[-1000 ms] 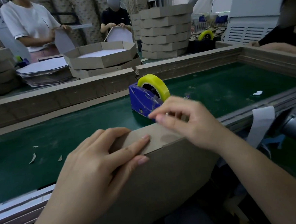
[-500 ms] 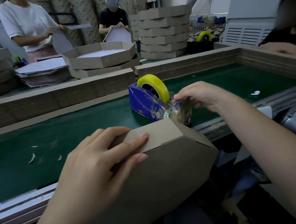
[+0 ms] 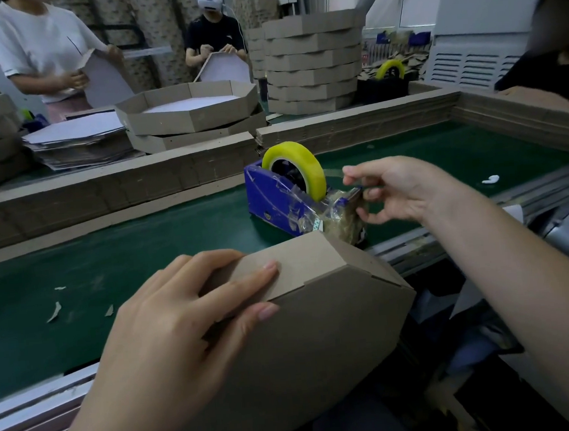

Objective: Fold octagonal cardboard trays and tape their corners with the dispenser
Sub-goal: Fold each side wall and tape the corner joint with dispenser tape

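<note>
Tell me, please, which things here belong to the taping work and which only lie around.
In use: cardboard tray, held by the left hand; blue tape dispenser with yellow tape roll; right hand at its tape end.
Lying about: paper scraps and a white bit on the green belt; stacked trays, flat sheets and a second dispenser behind.

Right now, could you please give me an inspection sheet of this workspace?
Surface: green belt, cardboard strips along its far edge.
Job's things: cardboard tray on edge at the near rail; blue tape dispenser with yellow roll on the belt.
Clutter: paper scraps on the belt.
Hands: left hand grips the tray's wall; right hand at the dispenser's tape end, grip unclear.
Cables: white lead at a far worker's headset.
Surroundings: stacked trays, flat sheets, other workers folding.
</note>
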`<action>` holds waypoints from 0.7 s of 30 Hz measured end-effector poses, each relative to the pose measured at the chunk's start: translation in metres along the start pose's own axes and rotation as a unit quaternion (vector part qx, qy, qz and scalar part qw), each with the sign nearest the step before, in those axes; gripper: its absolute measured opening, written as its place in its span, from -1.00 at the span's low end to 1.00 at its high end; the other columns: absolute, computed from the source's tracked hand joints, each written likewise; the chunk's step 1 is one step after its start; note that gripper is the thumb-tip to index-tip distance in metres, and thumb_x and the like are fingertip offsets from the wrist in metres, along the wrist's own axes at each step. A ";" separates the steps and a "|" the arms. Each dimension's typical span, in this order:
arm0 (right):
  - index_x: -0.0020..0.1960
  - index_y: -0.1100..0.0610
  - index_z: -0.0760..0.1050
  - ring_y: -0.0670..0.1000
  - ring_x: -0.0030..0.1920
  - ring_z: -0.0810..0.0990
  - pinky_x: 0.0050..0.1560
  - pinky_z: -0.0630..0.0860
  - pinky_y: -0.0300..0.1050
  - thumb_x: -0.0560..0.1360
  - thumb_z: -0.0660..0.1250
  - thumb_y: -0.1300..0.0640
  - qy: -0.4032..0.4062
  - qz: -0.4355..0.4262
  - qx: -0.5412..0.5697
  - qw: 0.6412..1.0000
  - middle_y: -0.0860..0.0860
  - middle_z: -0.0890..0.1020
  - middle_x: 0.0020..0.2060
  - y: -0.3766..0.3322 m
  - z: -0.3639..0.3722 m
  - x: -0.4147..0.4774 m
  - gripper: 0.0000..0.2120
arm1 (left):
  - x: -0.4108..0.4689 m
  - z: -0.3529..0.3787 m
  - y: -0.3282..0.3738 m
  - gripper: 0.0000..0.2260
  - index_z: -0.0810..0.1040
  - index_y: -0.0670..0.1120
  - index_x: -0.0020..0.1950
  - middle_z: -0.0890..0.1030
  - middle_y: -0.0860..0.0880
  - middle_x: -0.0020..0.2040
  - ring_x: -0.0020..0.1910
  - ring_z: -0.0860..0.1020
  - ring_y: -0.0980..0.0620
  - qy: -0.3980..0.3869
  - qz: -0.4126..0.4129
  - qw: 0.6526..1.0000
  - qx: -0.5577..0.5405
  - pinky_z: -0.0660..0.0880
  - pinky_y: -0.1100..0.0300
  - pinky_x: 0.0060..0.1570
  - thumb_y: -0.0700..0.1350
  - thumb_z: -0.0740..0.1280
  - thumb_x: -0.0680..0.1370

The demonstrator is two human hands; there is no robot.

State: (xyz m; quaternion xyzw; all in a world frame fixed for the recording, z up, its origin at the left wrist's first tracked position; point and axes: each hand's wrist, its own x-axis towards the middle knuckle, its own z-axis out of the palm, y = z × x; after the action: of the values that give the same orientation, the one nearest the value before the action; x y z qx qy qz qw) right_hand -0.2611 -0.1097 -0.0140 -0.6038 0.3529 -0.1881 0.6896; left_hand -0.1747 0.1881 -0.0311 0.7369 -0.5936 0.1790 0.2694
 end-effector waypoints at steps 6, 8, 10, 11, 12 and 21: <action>-0.37 0.14 0.57 -0.13 -0.41 0.40 -0.19 0.49 -0.06 0.49 0.37 0.20 0.014 -0.103 0.095 0.990 -0.08 0.52 -0.46 0.023 -0.001 0.000 -0.75 | 0.001 0.001 -0.004 -0.67 0.62 0.09 0.23 0.61 0.02 0.09 -0.06 0.59 -0.09 -0.003 -0.003 1.000 -0.003 0.55 -0.03 -0.19 0.13 0.22 0.56; -0.39 0.13 0.56 -0.14 -0.43 0.41 -0.21 0.48 -0.08 0.49 0.35 0.22 0.013 -0.123 0.117 0.985 -0.07 0.51 -0.48 0.031 -0.002 -0.001 -0.73 | 0.001 0.001 -0.005 -0.67 0.62 0.09 0.23 0.61 0.01 0.09 -0.07 0.59 -0.09 -0.002 -0.004 1.000 -0.003 0.55 -0.02 -0.19 0.13 0.22 0.56; -0.43 0.11 0.56 -0.14 -0.43 0.42 -0.18 0.46 -0.05 0.49 0.34 0.23 0.006 -0.130 0.134 0.982 -0.06 0.49 -0.49 0.034 -0.004 0.000 -0.69 | 0.001 0.001 -0.006 -0.67 0.62 0.09 0.23 0.61 0.01 0.10 -0.06 0.59 -0.09 -0.003 -0.004 1.000 -0.004 0.55 -0.03 -0.19 0.14 0.22 0.56; -0.44 0.10 0.56 -0.15 -0.44 0.42 -0.17 0.45 -0.04 0.49 0.34 0.23 0.004 -0.130 0.140 0.982 -0.06 0.49 -0.49 0.035 -0.005 0.001 -0.68 | 0.002 0.001 -0.005 -0.67 0.62 0.09 0.24 0.61 0.02 0.10 -0.06 0.59 -0.09 -0.004 -0.003 1.000 -0.005 0.55 -0.04 -0.19 0.14 0.22 0.56; -0.46 0.10 0.55 -0.15 -0.45 0.42 -0.17 0.44 -0.04 0.49 0.33 0.23 0.002 -0.129 0.143 0.981 -0.07 0.49 -0.49 0.035 -0.006 0.001 -0.66 | 0.002 0.002 -0.005 -0.67 0.62 0.09 0.24 0.61 0.02 0.10 -0.06 0.59 -0.08 -0.005 -0.001 1.000 -0.005 0.55 -0.03 -0.19 0.14 0.22 0.56; -0.57 0.07 0.50 -0.15 -0.42 0.43 -0.14 0.41 -0.03 0.51 0.27 0.23 -0.014 -0.099 0.208 0.973 -0.10 0.46 -0.53 0.032 -0.005 0.006 -0.54 | 0.002 0.003 -0.003 -0.68 0.62 0.12 0.23 0.60 0.05 0.10 -0.07 0.59 -0.05 0.000 0.001 1.000 -0.007 0.55 -0.02 -0.18 0.14 0.22 0.56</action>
State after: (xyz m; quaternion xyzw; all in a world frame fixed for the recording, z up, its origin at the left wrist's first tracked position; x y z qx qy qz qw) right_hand -0.2658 -0.1104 -0.0460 -0.4813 0.2349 -0.3164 0.7830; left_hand -0.1712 0.1852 -0.0331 0.7343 -0.5959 0.1753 0.2738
